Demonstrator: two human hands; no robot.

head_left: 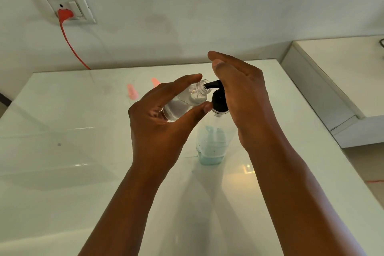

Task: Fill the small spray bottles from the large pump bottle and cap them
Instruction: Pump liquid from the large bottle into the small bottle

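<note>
My left hand [164, 118] holds a small clear spray bottle [185, 102] tilted, its open neck against the black spout of the large pump bottle [212, 143]. The small bottle has no cap on. The large bottle stands upright on the white table [62, 151], with pale blue liquid low in it. My right hand [241, 93] lies flat with straight fingers on top of the black pump head [218, 102], partly hiding it. Two pink-capped spray tops [132, 89] lie blurred on the table behind my left hand.
A wall socket [66, 7] with an orange plug and cable is on the wall at the upper left. A lower white ledge [332, 81] runs along the table's right side. The table's right edge slopes toward the lower right.
</note>
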